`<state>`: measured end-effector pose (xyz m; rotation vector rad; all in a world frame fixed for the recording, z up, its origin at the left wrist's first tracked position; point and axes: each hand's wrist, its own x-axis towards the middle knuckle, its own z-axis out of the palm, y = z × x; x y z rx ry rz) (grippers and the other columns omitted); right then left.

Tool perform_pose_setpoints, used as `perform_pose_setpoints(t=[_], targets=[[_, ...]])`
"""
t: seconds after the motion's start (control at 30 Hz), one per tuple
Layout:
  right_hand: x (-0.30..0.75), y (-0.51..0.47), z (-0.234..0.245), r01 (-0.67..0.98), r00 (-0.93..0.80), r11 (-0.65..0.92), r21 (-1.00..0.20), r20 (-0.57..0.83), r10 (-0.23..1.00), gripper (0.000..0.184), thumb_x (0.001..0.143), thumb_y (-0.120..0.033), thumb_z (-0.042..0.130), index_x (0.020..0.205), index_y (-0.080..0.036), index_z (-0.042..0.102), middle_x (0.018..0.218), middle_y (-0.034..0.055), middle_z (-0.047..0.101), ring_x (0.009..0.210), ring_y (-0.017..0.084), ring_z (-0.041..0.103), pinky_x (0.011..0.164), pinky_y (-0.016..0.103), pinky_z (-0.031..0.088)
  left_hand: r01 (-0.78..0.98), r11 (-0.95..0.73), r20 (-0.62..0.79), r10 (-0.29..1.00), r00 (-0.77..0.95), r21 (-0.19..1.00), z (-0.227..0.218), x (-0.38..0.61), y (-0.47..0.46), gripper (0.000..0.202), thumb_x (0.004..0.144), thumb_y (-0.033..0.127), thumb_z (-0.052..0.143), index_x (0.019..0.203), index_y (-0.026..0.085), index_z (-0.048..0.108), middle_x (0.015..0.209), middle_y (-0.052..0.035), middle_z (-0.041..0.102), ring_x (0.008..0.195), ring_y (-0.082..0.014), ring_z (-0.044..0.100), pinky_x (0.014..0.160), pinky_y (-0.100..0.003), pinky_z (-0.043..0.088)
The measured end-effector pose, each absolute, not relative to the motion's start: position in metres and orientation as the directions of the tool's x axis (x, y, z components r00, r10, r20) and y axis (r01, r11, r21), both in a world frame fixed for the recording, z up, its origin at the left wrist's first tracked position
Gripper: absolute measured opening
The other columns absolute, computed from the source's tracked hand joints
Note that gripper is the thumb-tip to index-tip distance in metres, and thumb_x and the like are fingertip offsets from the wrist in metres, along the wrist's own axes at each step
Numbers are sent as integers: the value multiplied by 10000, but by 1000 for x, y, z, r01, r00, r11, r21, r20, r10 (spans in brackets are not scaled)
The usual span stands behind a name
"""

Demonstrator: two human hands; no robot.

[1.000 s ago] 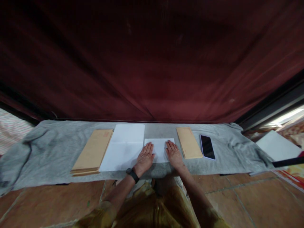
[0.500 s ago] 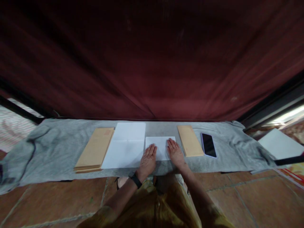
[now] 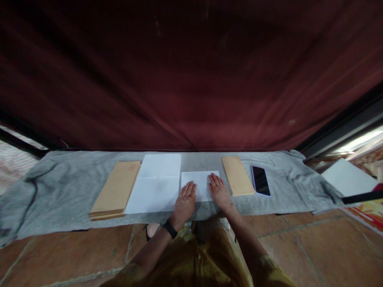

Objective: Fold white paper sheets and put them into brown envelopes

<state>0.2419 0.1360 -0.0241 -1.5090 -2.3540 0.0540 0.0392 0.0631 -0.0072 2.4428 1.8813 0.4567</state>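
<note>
White paper under two flat hands at a table, observed from within the room. The table (image 3: 299,195), draped in a grey cloth, runs left to right across the scene. Near its middle lies a small white paper rectangle (image 3: 201,188), its long side parallel to the table's edge. The person's left hand (image 3: 184,202) rests palm down over the lower left part of this paper; its grip is unclenched, the fingers straight and lying close together. The right hand (image 3: 219,192) rests palm down over the paper's right end; its grip is likewise unclenched, the fingers extended and slightly fanned. A dark wristband (image 3: 170,229) encircles the left wrist.

Just beside the small paper, on its left, lies a larger white sheet (image 3: 155,193), crossed by a crease; whether their edges touch cannot be told. Left of this sheet is a stack of brown envelopes (image 3: 116,187), slightly fanned at the near end. To the right of the small paper lies a brown envelope (image 3: 238,176), set aslant near the right hand, and beyond it a phone (image 3: 261,181), its dark screen facing up. Behind the table hangs a dark red curtain (image 3: 191,91); below extends a tiled floor (image 3: 74,255).
</note>
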Motion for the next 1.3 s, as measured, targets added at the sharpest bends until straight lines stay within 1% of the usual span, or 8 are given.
perform_pose_setpoints(t=[0.17, 0.3, 0.57, 0.8, 0.9, 1.03, 1.13, 1.3], targets=[[241, 135, -22, 875, -369, 430, -223, 266, 890, 483, 1042, -263, 344, 1489, -124, 461, 1543, 144, 461, 1435, 256, 416, 1170, 468, 346, 965, -211, 189, 965, 181, 154, -5, 23, 52, 646, 898, 47, 371, 1540, 127, 365, 1550, -174, 449, 1464, -256, 388, 1188, -482, 354], [241, 134, -20, 873, -374, 432, -224, 260, 890, 484, 1037, -254, 354, 1487, -115, 464, 1546, 146, 457, 1440, 261, 410, 1168, 466, 349, 981, -161, 159, 977, 142, 112, -2, 27, 54, 655, 850, 4, 389, 1501, 69, 415, 1514, -224, 477, 1445, -284, 416, 1202, -509, 316], [241, 135, -21, 873, -368, 433, -224, 279, 887, 480, 1036, -258, 362, 1487, -124, 462, 1534, 147, 474, 1435, 251, 419, 1162, 467, 359, 937, -293, 230, 941, 248, 188, 4, 57, 74, 499, 969, 189, 403, 1460, 133, 474, 1553, -162, 450, 1474, -286, 364, 1175, -501, 352], [241, 135, -21, 873, -373, 434, -224, 268, 888, 477, 1042, -265, 350, 1477, -111, 474, 1543, 140, 464, 1439, 254, 413, 1172, 455, 353, 946, -229, 216, 960, 179, 230, 3, 57, 71, 481, 976, 248, 432, 1453, 221, 492, 1569, -126, 438, 1480, -300, 352, 1188, -576, 295], [241, 136, -22, 871, -373, 436, -226, 272, 887, 483, 1039, -266, 352, 1483, -113, 467, 1543, 143, 462, 1442, 259, 408, 1177, 466, 349, 933, -169, 232, 968, 97, 316, 0, 54, 68, 535, 951, 264, 478, 1477, 172, 446, 1599, -167, 375, 1503, -326, 296, 1185, -593, 295], [245, 135, -24, 853, -371, 445, -273, 283, 885, 512, 1022, -268, 368, 1516, -142, 421, 1553, 148, 446, 1455, 271, 388, 1171, 501, 360, 821, -110, 252, 967, -42, 560, -9, 42, 65, 614, 942, 301, 513, 1514, 129, 370, 1620, -195, 317, 1511, -327, 273, 1178, -556, 350], [251, 129, -32, 827, -299, 415, -379, 328, 896, 553, 1013, -288, 362, 1545, -140, 357, 1574, 164, 408, 1475, 278, 353, 1153, 517, 388, 686, -3, 166, 971, -171, 727, -14, 30, 64, 606, 956, 318, 501, 1520, 141, 367, 1591, -180, 381, 1470, -301, 373, 1163, -508, 405], [259, 117, -44, 782, -141, 305, -544, 323, 936, 574, 981, -320, 389, 1524, -132, 381, 1527, 188, 453, 1439, 284, 408, 1124, 505, 429, 495, 94, 47, 963, -265, 864, -14, 21, 64, 559, 944, 276, 531, 1490, 201, 433, 1485, -128, 542, 1357, -269, 530, 1118, -484, 465]])
